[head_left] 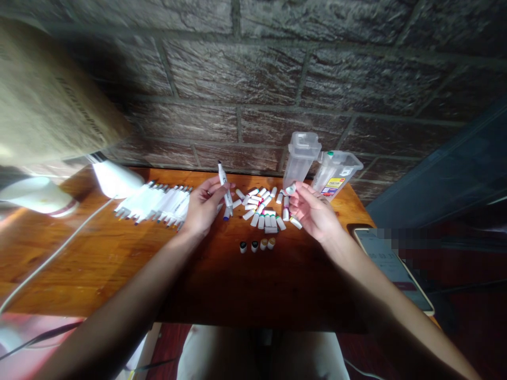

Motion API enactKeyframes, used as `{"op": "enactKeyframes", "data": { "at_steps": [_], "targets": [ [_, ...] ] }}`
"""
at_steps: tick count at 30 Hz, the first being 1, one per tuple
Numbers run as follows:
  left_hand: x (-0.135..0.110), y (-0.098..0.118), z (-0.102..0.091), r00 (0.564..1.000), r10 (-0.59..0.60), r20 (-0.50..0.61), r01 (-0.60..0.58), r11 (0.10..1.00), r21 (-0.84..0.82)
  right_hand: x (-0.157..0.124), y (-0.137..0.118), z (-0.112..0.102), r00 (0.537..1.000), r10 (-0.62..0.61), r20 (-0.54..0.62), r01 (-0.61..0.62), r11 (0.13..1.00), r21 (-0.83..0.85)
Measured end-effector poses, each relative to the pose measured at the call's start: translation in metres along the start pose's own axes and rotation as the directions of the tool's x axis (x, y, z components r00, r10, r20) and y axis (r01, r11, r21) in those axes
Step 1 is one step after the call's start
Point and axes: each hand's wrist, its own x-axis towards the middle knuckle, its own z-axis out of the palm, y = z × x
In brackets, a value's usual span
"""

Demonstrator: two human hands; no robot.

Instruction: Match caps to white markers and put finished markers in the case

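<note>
Left hand here, fingers clamped on a slim white marker, dark tip bared upward, blue lower end, right hand pinching a pale cap

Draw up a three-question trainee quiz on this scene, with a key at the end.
1. What does the left hand hold?
2. True or false: the phone lies to the right of the cluster of loose caps.
3. How many are in the separate front row of caps: (a) two, (b) four, (c) six?

Key:
1. A marker, its dark upper tip bare.
2. True.
3. b.
</note>
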Motion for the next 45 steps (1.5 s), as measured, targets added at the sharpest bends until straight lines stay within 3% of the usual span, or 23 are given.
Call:
{"op": "enactKeyframes", "data": {
  "at_steps": [3,6,10,13,20,27,33,40,45],
  "targets": [
    [-0.001,0.000,0.000,1.000,-0.001,0.001,0.001,1.000,0.006,0.002,0.008,-0.005,0.963,-0.265,-0.041,0.234,0.906,-0.353],
    [-0.001,0.001,0.000,1.000,-0.001,0.000,0.001,1.000,0.010,0.003,0.016,-0.009,0.911,-0.408,0.066,0.344,0.660,-0.669],
    [-0.001,0.002,0.000,1.000,0.004,0.001,-0.004,1.000,0.004,0.008,0.025,-0.015,0.875,-0.424,0.233,0.389,0.332,-0.860],
    [-0.001,0.003,0.000,1.000,-0.002,0.005,0.002,1.000,0.006,0.013,0.030,-0.019,0.875,-0.390,0.289,0.398,0.236,-0.887],
    [-0.001,0.004,0.001,0.999,-0.016,0.051,0.016,1.000,0.001,0.013,0.025,-0.023,0.899,-0.331,0.288,0.371,0.224,-0.901],
    [-0.003,0.005,0.002,0.997,-0.035,0.062,0.035,0.999,0.012,0.010,0.004,-0.033,0.911,-0.369,0.183,0.317,0.345,-0.883],
    [-0.003,0.006,0.003,0.997,-0.043,0.067,0.043,0.999,0.009,0.010,0.022,-0.023,0.917,-0.280,0.285,0.365,0.301,-0.881],
    [-0.003,0.006,0.003,0.997,-0.043,0.065,0.043,0.999,0.007,0.009,0.024,-0.022,0.929,-0.225,0.294,0.351,0.288,-0.891],
    [-0.003,0.005,0.003,0.996,-0.046,0.073,0.046,0.999,-0.001,0.011,0.014,-0.029,0.912,-0.290,0.290,0.383,0.348,-0.856]
  ]
}}
